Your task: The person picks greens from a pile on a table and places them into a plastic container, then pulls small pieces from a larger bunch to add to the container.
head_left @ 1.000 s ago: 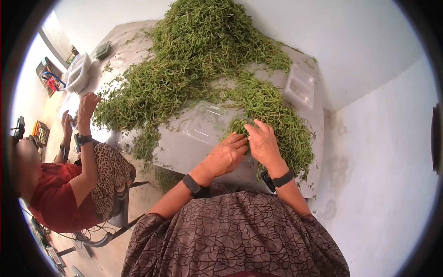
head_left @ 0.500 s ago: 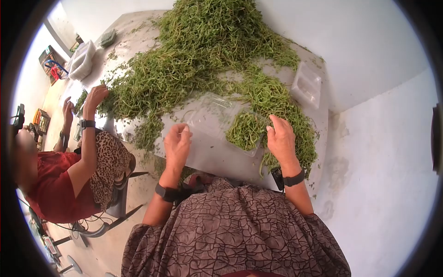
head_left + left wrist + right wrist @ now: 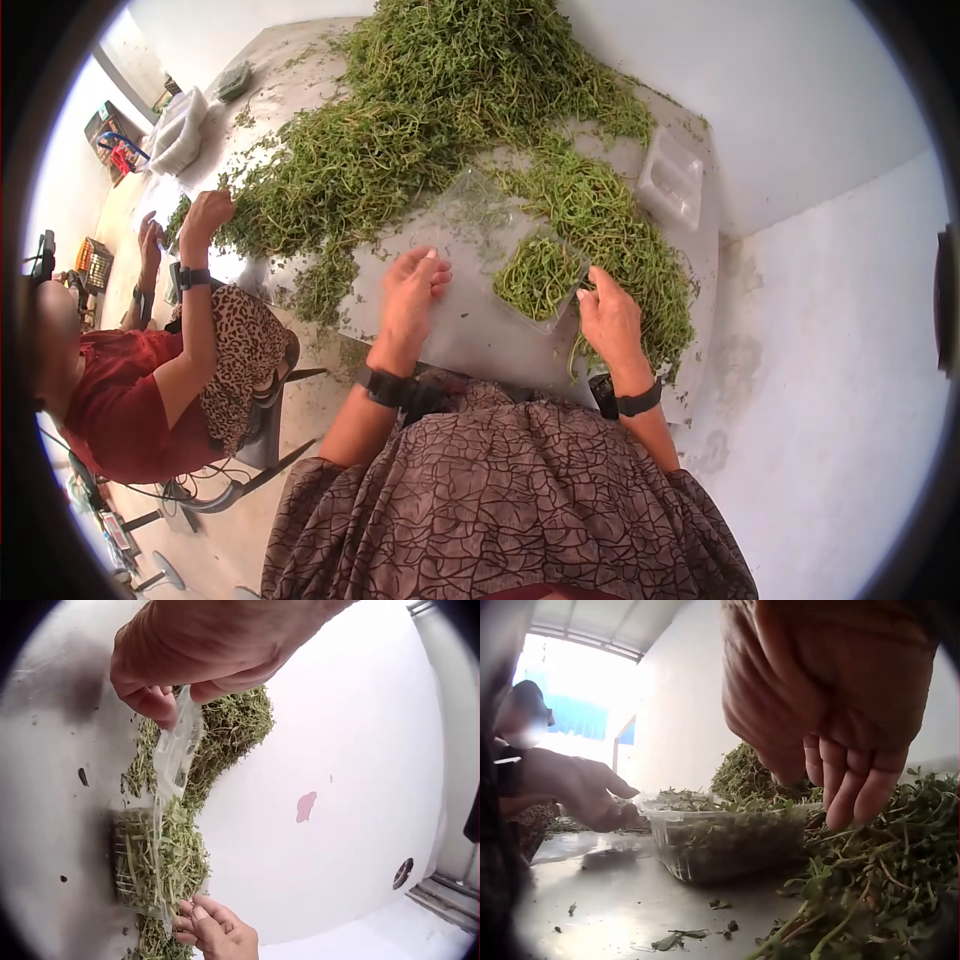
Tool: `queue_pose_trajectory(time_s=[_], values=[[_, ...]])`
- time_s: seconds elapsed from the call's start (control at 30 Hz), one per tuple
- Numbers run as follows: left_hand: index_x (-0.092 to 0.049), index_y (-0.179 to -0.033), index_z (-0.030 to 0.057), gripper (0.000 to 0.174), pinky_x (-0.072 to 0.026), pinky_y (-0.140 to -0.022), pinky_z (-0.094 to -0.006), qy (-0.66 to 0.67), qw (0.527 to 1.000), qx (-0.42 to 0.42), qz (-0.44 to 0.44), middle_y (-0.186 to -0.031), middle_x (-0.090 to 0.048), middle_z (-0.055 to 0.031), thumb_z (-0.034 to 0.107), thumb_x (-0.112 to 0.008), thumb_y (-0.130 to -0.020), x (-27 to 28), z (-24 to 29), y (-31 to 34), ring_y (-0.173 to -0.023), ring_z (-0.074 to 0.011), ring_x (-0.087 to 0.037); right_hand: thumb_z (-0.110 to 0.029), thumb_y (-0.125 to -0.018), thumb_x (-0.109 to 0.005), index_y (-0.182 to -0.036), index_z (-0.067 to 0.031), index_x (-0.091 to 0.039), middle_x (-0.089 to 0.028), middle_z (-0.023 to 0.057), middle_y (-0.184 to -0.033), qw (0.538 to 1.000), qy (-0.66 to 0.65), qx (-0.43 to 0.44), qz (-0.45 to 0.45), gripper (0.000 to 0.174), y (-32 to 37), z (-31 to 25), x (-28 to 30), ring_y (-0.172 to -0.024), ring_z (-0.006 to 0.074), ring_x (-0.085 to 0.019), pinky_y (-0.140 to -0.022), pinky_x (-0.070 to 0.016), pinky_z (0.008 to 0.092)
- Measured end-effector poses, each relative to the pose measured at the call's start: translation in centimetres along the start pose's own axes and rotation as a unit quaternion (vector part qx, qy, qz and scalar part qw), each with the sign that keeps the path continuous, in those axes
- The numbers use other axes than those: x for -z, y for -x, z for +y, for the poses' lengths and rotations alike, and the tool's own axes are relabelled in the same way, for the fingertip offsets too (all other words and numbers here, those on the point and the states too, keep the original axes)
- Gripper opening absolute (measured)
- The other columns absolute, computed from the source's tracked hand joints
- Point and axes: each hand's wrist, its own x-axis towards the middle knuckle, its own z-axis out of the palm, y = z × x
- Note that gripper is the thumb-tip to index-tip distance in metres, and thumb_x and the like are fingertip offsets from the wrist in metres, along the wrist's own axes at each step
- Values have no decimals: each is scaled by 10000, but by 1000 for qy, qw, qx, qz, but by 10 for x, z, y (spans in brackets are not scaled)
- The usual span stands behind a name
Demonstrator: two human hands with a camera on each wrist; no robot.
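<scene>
A clear hinged plastic container (image 3: 694, 851) sits on the table, filled with green leafy stems (image 3: 538, 278). Its transparent lid (image 3: 171, 754) is lifted on the left side, tilted up from the hinge. My left hand (image 3: 408, 300) pinches the lid's edge between thumb and fingers, as the left wrist view shows. At the container's right corner, my right hand (image 3: 613, 325) holds the rim with thumb and forefinger, its other fingers hanging down beside the wall. Loose stems (image 3: 885, 862) lie right under that hand.
A big heap of greens (image 3: 460, 80) covers the back of the table (image 3: 470, 345). An unfilled clear container (image 3: 670, 180) lies at the right, by the wall (image 3: 830, 330). To the left, another person (image 3: 130, 400) sits with both hands at the heap.
Both hands came off the greens in the container and moved apart. The left hand went left to the lid, then lifted it up and rightward; the right hand moved to the container's right corner.
</scene>
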Motion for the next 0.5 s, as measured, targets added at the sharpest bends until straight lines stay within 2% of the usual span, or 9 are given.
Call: queue_pose_trajectory(time_s=[0.03, 0.1, 0.13, 0.23, 0.3, 0.33, 0.4, 0.43, 0.5], values=[[-531, -1232, -39, 390, -522, -714, -257, 0, 1000, 0, 0, -971, -656, -92, 225, -629, -963, -3, 2, 1, -830, -152, -642, -99, -875, -647, -1221, 25, -573, -702, 219, -969, 1000, 1, 1, -1, 375, 0, -1, -1, -812, 353, -696, -738, -544, 438], [-617, -1081, -7, 243, -501, -670, -238, -45, 995, -90, 1, -854, -665, -37, 194, -649, -947, -13, 4, 7, -738, -111, -615, -113, -882, -643, -1210, 42, -574, -689, 235, -1015, 1000, -17, -12, -23, 369, -2, -3, 1, -863, 373, -686, -757, -543, 446], [-617, -1081, -7, 243, -501, -670, -238, -45, 995, -91, 3, -854, -665, -37, 194, -649, -947, -17, 5, 10, -738, -111, -615, -128, -889, -639, -1198, 58, -575, -677, 251, -1061, 998, -34, -26, -45, 366, -3, -6, 1, -914, 393, -676, -775, -543, 453], [-653, -976, -5, 146, -501, -638, -241, -91, 981, -169, 10, -829, -667, -26, 135, -648, -932, -25, 7, 21, -695, -103, -607, -127, -891, -637, -1232, 54, -552, -683, 246, -1044, 997, -20, -26, -68, 395, -4, -9, 3, -894, 401, -677, -775, -543, 457], [-649, -916, 0, 75, -494, -605, -245, -231, 946, -227, 21, -807, -669, -30, 73, -658, -901, -28, 10, 28, -650, -94, -600, -126, -891, -636, -1248, 51, -539, -685, 245, -1043, 996, -30, -45, -67, 411, -2, -10, 0, -888, 401, -679, -775, -542, 459], [-649, -916, 0, 75, -494, -605, -245, -231, 946, -228, 21, -807, -669, -30, 73, -658, -901, -29, 12, 32, -650, -94, -600, -126, -891, -635, -1265, 49, -526, -686, 243, -1041, 995, -38, -65, -66, 427, -1, -10, -2, -882, 400, -681, -776, -542, 462], [-634, -871, -1, 39, -495, -597, -246, -317, 890, -328, 11, -786, -664, -37, 34, -650, -880, -32, 15, 38, -628, -108, -608, -129, -891, -639, -1280, 44, -515, -686, 244, -1045, 994, -49, -73, -72, 443, 0, -9, -5, -886, 396, -682, -779, -541, 462], [-634, -871, -1, 39, -495, -597, -246, -317, 890, -327, 11, -786, -664, -37, 34, -650, -880, -34, 16, 39, -628, -108, -608, -132, -891, -643, -1294, 40, -505, -686, 245, -1048, 992, -60, -83, -77, 460, 0, -9, -6, -891, 393, -683, -782, -541, 462], [-627, -866, 5, 17, -498, -607, -244, -339, 844, -414, -26, -774, -662, -45, 3, -644, -867, -37, 16, 41, -634, -131, -621, -141, -885, -660, -1296, 39, -504, -685, 245, -1062, 989, -67, -97, -88, 475, 0, -12, -4, -894, 391, -686, -787, -542, 459]])
